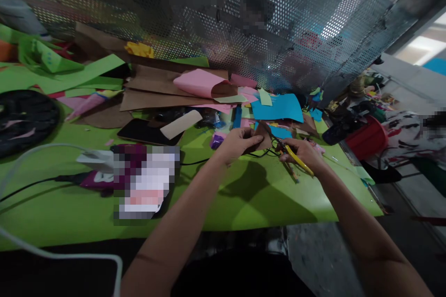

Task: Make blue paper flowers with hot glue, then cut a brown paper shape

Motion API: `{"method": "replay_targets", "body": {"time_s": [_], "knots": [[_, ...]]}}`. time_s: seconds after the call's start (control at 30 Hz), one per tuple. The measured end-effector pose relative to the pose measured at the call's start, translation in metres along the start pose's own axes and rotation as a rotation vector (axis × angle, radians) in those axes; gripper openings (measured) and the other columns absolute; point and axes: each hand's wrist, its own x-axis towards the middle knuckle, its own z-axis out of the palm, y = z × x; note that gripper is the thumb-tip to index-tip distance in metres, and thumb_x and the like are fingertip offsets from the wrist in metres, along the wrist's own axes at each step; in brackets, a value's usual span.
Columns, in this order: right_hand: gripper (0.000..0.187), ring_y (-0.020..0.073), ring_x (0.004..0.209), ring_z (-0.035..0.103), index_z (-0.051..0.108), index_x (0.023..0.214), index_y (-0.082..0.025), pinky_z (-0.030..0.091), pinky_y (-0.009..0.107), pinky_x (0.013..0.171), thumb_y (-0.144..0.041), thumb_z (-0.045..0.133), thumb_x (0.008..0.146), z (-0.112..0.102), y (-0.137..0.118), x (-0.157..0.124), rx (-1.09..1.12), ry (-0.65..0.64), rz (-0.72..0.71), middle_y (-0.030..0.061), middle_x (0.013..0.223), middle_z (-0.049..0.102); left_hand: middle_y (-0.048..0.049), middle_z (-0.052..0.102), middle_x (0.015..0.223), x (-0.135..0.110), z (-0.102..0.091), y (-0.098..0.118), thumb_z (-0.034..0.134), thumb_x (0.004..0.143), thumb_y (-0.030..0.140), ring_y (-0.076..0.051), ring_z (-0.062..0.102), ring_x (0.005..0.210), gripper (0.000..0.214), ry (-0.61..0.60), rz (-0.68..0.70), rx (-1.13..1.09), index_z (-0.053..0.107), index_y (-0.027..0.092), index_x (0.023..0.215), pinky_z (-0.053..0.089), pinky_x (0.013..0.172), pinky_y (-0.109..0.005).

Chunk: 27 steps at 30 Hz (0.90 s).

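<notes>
My left hand (239, 143) pinches a small piece of brown paper (264, 138) between thumb and fingers, just above the green table. Close by on the right, my right hand (306, 154) is closed round a plier-like tool with yellow handles (298, 160). Its dark metal end points left and meets or nearly meets the paper's right edge; I cannot tell whether it grips the paper. Below the right hand lies a thin pencil-like stick (293, 174). Blue paper sheets (278, 107) are behind both hands, and a small purple object (217, 139) is left of my left hand.
Brown paper (153, 97), a pink paper roll (198, 82) and green strips (87, 72) pile along a perforated metal panel (278, 32). To the left are a lit phone (149, 183), a purple power strip (130, 162), cables and a black round tray (42, 123). A red bucket (367, 137) stands right.
</notes>
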Motion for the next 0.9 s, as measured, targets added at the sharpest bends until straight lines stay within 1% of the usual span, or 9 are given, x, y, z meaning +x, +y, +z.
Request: {"method": "replay_targets", "body": {"time_s": [0.2,0.3,0.37,0.43,0.57,0.67,0.73,0.83,0.9], "knots": [[0.042,0.0165,0.066,0.053,0.072,0.081,-0.019,0.04,0.027,0.062,-0.06,0.077,0.073,-0.003,0.008,0.008,0.025,0.078,-0.02,-0.0003,0.069,0.059,0.0025,0.056,0.065,0.001,0.001,-0.001,0.081,0.068,0.052,-0.008,0.046,0.057,0.041,-0.004,0.02,-0.012,0.062,0.016,0.076,0.031,0.058,-0.024],[0.039,0.0151,0.063,0.051,0.07,0.081,-0.019,0.039,0.027,0.058,-0.055,0.08,0.071,-0.003,0.014,0.015,0.081,0.163,0.002,-0.0013,0.068,0.057,0.0026,0.057,0.068,0.0,0.003,0.002,0.076,0.076,0.048,-0.009,0.049,0.055,0.035,0.018,0.034,-0.028,0.058,0.018,0.081,0.038,0.056,-0.024],[0.039,0.0142,0.062,0.051,0.068,0.084,-0.019,0.039,0.026,0.056,-0.052,0.083,0.068,-0.001,0.014,0.019,0.184,0.201,0.031,-0.0016,0.07,0.058,0.003,0.058,0.067,-0.001,0.005,0.004,0.07,0.084,0.045,-0.009,0.047,0.051,0.029,0.031,0.025,-0.032,0.055,0.02,0.084,0.039,0.052,-0.024],[0.042,0.0127,0.06,0.05,0.067,0.09,-0.02,0.038,0.026,0.055,-0.049,0.085,0.066,0.005,0.008,0.022,0.347,0.204,0.057,-0.0024,0.071,0.059,0.0034,0.057,0.064,-0.002,0.007,0.006,0.064,0.089,0.041,-0.008,0.043,0.048,0.023,0.048,0.012,-0.02,0.053,0.02,0.087,0.035,0.049,-0.022],[0.048,0.0091,0.052,0.044,0.065,0.097,-0.023,0.032,0.024,0.049,-0.045,0.088,0.062,0.019,-0.008,0.025,0.662,0.202,0.073,-0.0052,0.069,0.058,0.0035,0.056,0.065,-0.003,0.01,0.007,0.061,0.093,0.038,-0.008,0.042,0.052,0.019,0.064,-0.029,-0.047,0.057,0.019,0.092,0.033,0.053,-0.021],[0.049,0.0087,0.054,0.044,0.065,0.096,-0.023,0.031,0.024,0.048,-0.039,0.091,0.058,0.028,-0.017,0.029,0.793,0.221,0.053,-0.0043,0.074,0.06,0.0008,0.062,0.074,-0.004,0.011,0.007,0.068,0.089,0.041,-0.011,0.053,0.064,0.026,0.074,-0.062,-0.073,0.062,0.02,0.102,0.04,0.061,-0.022],[0.048,0.0079,0.054,0.043,0.065,0.095,-0.023,0.03,0.024,0.048,-0.035,0.091,0.057,0.032,-0.018,0.031,0.84,0.23,0.052,-0.0033,0.08,0.062,-0.0028,0.068,0.087,-0.005,0.011,0.006,0.072,0.086,0.041,-0.014,0.06,0.077,0.037,0.067,-0.069,-0.064,0.062,0.02,0.114,0.045,0.069,-0.024],[0.049,0.0072,0.055,0.044,0.065,0.096,-0.023,0.029,0.024,0.049,-0.033,0.09,0.055,0.035,-0.017,0.031,0.871,0.244,0.065,-0.0023,0.085,0.065,-0.0096,0.071,0.112,-0.004,0.011,0.004,0.079,0.078,0.04,-0.019,0.064,0.099,0.058,0.011,-0.052,-0.063,0.057,0.018,0.128,0.05,0.085,-0.029],[0.05,0.0084,0.059,0.048,0.065,0.099,-0.023,0.031,0.023,0.05,-0.033,0.088,0.056,0.036,-0.016,0.031,0.85,0.254,0.066,-0.0014,0.088,0.066,-0.013,0.068,0.124,-0.003,0.011,0.002,0.084,0.07,0.038,-0.023,0.063,0.11,0.07,-0.049,-0.012,-0.053,0.054,0.017,0.129,0.05,0.093,-0.033]]}}
